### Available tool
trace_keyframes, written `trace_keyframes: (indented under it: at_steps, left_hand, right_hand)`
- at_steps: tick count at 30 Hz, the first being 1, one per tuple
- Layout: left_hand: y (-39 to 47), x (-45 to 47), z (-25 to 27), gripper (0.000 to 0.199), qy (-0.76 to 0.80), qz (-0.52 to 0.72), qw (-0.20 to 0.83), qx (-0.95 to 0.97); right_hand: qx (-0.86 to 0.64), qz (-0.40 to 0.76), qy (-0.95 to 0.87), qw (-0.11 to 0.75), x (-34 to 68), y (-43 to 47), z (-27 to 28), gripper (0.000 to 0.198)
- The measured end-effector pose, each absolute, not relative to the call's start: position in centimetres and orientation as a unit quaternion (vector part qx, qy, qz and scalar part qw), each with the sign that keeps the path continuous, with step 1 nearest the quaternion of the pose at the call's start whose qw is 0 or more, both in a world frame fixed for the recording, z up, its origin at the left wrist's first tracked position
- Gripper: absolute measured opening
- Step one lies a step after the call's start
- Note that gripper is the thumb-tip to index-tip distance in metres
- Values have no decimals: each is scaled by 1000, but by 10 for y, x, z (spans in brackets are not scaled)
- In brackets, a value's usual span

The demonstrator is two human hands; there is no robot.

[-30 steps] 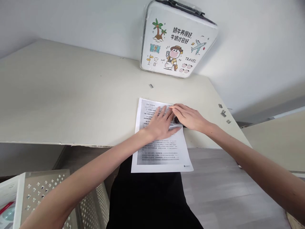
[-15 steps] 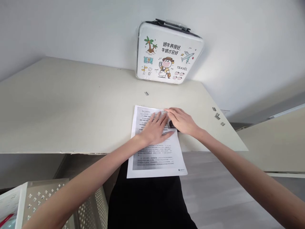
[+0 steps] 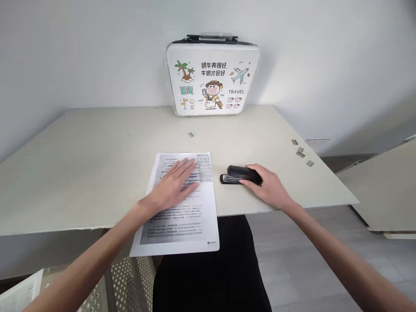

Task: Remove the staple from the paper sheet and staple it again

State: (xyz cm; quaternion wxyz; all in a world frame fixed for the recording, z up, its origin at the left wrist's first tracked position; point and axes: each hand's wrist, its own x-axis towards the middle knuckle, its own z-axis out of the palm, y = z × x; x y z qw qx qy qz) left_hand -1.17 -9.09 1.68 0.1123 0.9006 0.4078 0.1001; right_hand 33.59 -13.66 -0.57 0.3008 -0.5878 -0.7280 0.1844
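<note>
My left hand (image 3: 173, 187) lies flat with its fingers stretched out, pressing on printed sheets of paper (image 3: 191, 216). The paper rests on the table, its lower end hanging over the front edge. Fine dark streaks cover a patch of print near its upper right corner. To the right of the paper, my right hand (image 3: 271, 188) is closed around the back of a black stapler (image 3: 240, 173). The stapler sits on the table, apart from the paper, with its jaws parted toward the left.
A white case (image 3: 212, 78) with cartoon prints and a black handle stands against the wall. One strip of staples (image 3: 191, 134) lies behind the paper, and several more strips (image 3: 300, 151) lie near the right edge of the white table (image 3: 97, 173). A perforated basket (image 3: 125, 281) stands below left.
The stapler has come off the paper's upper right edge and moved right in my right hand. My left hand and the paper have shifted left. The view has turned somewhat.
</note>
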Motion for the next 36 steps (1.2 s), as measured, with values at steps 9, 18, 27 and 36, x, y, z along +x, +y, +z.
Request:
trace_keyframes:
  at_steps: [9,18,27,36]
  left_hand:
    - [-153,-109,32,66,394,90,70,912]
    - [-139,-14,29,81,368,38,80,926]
    - [-19,112,2,80,388,55,126,911]
    - [-30,78,-2,55,441,240,171,848]
  right_hand:
    - [-612,149,-674,387,348,-148,-16,36]
    - [-614,189,-621,449,354,-171,11,32]
    - [-634,171,-598,460,373,-205,23,27]
    - [-582,249,-637,440,333,-188,2,26]
